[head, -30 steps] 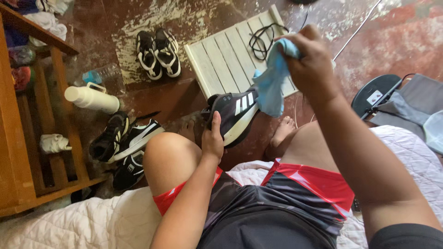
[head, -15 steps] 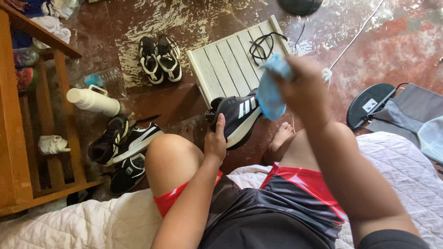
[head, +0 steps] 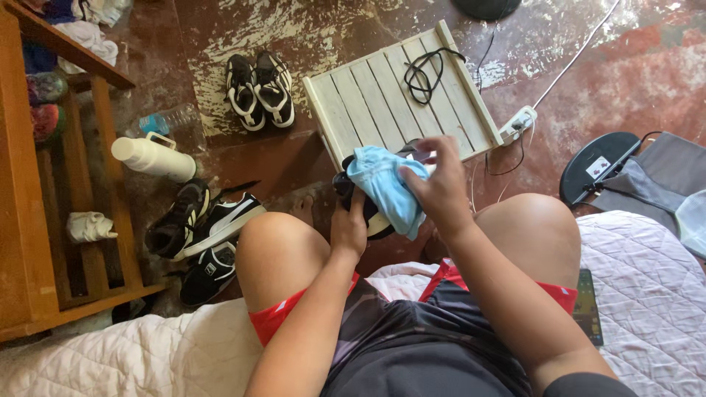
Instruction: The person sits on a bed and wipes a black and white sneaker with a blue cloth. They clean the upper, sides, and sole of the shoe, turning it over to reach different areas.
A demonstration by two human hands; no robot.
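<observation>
I sit on a quilted bed with my knees apart. My left hand [head: 349, 224] grips a black sneaker [head: 344, 181] with a white sole, held between my knees. Most of the shoe is hidden under a light blue cloth [head: 386, 184]. My right hand [head: 437, 184] clutches that cloth and presses it against the shoe's side.
A white slatted board [head: 368, 99] with a black cord [head: 426, 70] lies on the worn red floor. A pair of black-and-white sandals [head: 259, 90], several dark sneakers [head: 198, 228], a white bottle [head: 153, 158], a power strip [head: 517, 123] and a wooden rack [head: 44, 191] surround it.
My right hand came down from head height with the blue cloth and laid it onto the sneaker, covering the shoe's striped side. The left hand kept hold of the shoe.
</observation>
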